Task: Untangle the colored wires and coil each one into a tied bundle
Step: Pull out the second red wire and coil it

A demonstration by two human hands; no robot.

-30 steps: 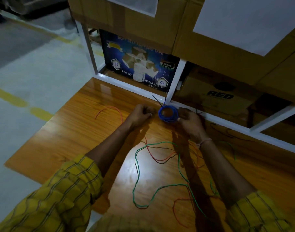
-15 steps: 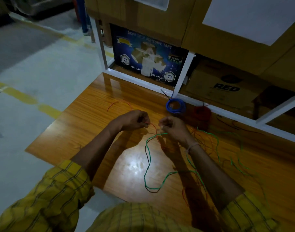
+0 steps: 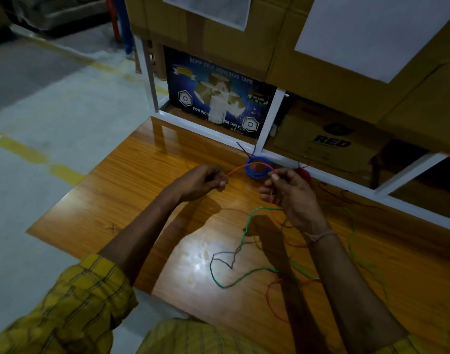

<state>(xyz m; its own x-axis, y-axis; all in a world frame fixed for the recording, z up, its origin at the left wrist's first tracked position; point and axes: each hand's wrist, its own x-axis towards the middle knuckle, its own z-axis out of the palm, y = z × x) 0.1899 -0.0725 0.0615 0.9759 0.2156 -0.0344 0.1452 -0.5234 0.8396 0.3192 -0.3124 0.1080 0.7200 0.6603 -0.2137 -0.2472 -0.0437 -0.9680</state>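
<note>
An orange-red wire [image 3: 246, 166] arcs between both hands above the wooden table [image 3: 131, 190]. My left hand [image 3: 202, 181] pinches one end of it. My right hand [image 3: 290, 194] grips the wire further along, and it runs down through the fingers. Behind the hands, a tied blue coil [image 3: 255, 173] lies by the white frame, and a red coil [image 3: 305, 175] shows partly behind my right hand. A green wire [image 3: 245, 227] and a dark wire [image 3: 222, 259] lie tangled and loose on the table below my right hand.
A white metal frame [image 3: 267, 129] borders the table's far edge, with cardboard boxes [image 3: 328, 141] and a blue tape carton [image 3: 218, 98] behind it. More loose green and dark wires [image 3: 353, 226] trail to the right. The table's left edge drops to a concrete floor [image 3: 52, 129].
The blue coil was in both hands, then was set down by the frame. My hands took up the orange-red wire and have now spread apart, stretching it between them.
</note>
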